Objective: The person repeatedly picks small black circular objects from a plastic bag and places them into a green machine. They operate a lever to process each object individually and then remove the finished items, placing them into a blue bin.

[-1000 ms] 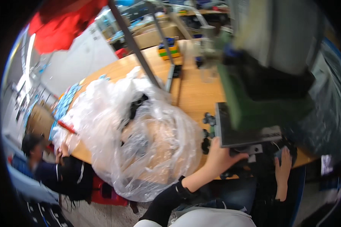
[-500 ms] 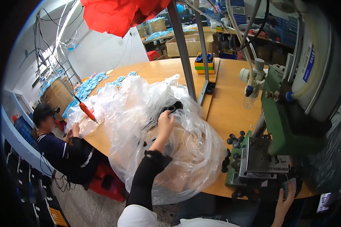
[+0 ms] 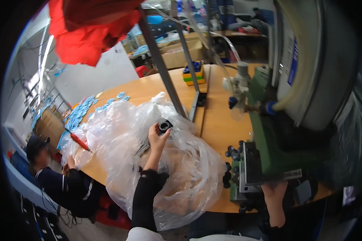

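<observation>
Black ring (image 3: 161,125), one, is gripped in left hand (image 3: 156,138); grip of right hand (image 3: 274,193) unclear.

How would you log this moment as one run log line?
left hand: holding black ring-shaped part over clear plastic bag | right hand: at green press, grip hidden

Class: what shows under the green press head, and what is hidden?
Part of a grey metal plate, with the right hand at its near edge. The plate's remainder and that hand's fingertips are covered.
</observation>
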The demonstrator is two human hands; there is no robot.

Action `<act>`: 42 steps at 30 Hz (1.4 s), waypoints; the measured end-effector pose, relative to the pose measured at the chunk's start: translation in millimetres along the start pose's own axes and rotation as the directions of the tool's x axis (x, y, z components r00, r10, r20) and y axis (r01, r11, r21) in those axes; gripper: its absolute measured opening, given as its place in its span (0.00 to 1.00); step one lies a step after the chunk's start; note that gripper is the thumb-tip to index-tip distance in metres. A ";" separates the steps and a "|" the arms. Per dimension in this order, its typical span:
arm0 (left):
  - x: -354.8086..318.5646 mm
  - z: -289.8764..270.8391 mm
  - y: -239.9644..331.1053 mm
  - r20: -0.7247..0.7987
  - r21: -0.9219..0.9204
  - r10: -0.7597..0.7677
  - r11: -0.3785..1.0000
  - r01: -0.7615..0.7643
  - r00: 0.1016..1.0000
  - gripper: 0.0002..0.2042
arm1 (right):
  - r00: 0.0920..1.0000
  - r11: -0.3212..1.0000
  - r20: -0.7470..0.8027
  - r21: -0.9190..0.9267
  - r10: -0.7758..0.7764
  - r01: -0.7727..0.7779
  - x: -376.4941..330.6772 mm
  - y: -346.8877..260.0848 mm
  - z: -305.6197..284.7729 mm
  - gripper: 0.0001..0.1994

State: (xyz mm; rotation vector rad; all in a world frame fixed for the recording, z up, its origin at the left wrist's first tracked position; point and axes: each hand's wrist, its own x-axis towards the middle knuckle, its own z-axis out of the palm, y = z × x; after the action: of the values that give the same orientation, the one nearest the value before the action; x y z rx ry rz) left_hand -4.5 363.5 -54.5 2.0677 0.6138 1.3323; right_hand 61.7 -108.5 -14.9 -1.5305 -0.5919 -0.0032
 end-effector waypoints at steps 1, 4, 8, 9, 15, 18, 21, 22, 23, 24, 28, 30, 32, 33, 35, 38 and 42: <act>-14.9 0.3 17.1 0.027 -0.167 -0.021 0.986 0.025 0.999 0.23 | 0.992 0.958 -0.027 -0.263 -0.121 0.110 -2.9 1.8 -0.4 0.17; -72.7 -14.7 103.9 0.337 -0.380 -0.017 0.912 0.153 0.941 0.25 | 0.965 0.725 0.018 -0.656 -0.263 0.210 -11.0 3.1 5.1 0.19; -134.9 -10.4 206.8 0.551 -0.427 0.234 0.904 0.030 0.801 0.26 | 0.990 0.954 -0.130 -0.301 -0.063 0.021 -17.7 0.8 -12.4 0.20; -142.9 -1.4 228.6 0.578 -0.430 0.304 0.902 -0.034 0.757 0.26 | 0.983 0.972 -0.175 -0.233 -0.051 0.009 -21.1 -0.2 -18.1 0.19; -163.7 35.6 253.5 0.668 -0.413 0.214 0.903 0.116 0.713 0.24 | 0.988 0.862 -0.024 -0.493 -0.152 0.121 -17.8 -13.8 -20.2 0.31; -171.8 22.7 239.3 0.595 -0.433 0.173 0.892 0.132 0.785 0.25 | 0.984 0.811 -0.005 -0.566 -0.179 0.145 -5.7 -13.8 -10.0 0.28; -179.5 11.8 223.5 0.596 -0.421 0.074 0.877 0.232 0.800 0.26 | 0.965 0.746 0.072 -0.621 -0.253 0.242 -2.4 -13.8 -10.8 0.27; -182.8 9.7 221.2 0.595 -0.416 0.045 0.871 0.260 0.803 0.26 | 0.972 0.785 0.095 -0.576 -0.213 0.228 -1.7 -9.9 -14.7 0.26; -183.6 7.0 218.8 0.590 -0.412 0.020 0.867 0.280 0.807 0.26 | 0.976 0.822 0.117 -0.527 -0.181 0.216 1.0 -5.7 -19.8 0.25; -185.5 4.9 216.6 0.585 -0.417 0.020 0.865 0.280 0.811 0.26 | 0.979 0.856 0.141 -0.476 -0.150 0.200 4.4 -4.7 -23.3 0.24; -182.1 -0.1 224.1 0.567 -0.414 0.077 0.887 0.204 0.820 0.26 | 0.991 0.889 -0.073 -0.454 -0.115 0.070 5.6 -45.6 -53.1 0.25; -179.1 7.4 231.1 0.584 -0.400 0.148 0.908 0.124 0.798 0.25 | 0.989 0.867 -0.092 -0.496 -0.117 0.056 -5.0 -52.6 -77.8 0.25; -175.4 22.8 260.5 0.602 -0.431 0.263 0.902 0.028 0.754 0.22 | 0.981 0.830 -0.150 -0.557 -0.123 0.018 -22.8 -53.8 -99.8 0.25; -175.6 31.4 273.6 0.606 -0.446 0.318 0.895 -0.019 0.729 0.20 | 0.980 0.801 -0.160 -0.599 -0.123 0.002 -31.1 -51.6 -108.7 0.25; -179.4 48.1 290.9 0.685 -0.430 0.210 0.890 0.155 0.698 0.18 | 0.978 0.772 -0.197 -0.631 -0.066 -0.074 -52.6 -40.5 -120.6 0.25; -189.5 63.4 290.6 0.690 -0.459 0.120 0.836 0.302 0.714 0.16 | 0.967 0.736 -0.252 -0.649 0.031 -0.193 -92.9 -12.7 -144.9 0.24; -194.1 70.2 301.8 0.634 -0.244 0.129 0.969 0.039 0.762 0.14 | 0.880 0.645 -0.449 -0.629 0.155 -0.435 -144.5 25.7 -178.8 0.21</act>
State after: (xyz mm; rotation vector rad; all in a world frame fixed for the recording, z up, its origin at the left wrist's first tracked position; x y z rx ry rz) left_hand 2.5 3.4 8.7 2.1510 0.0797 0.5823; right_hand 10.6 -325.0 -78.5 -2.3237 0.0058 -0.2879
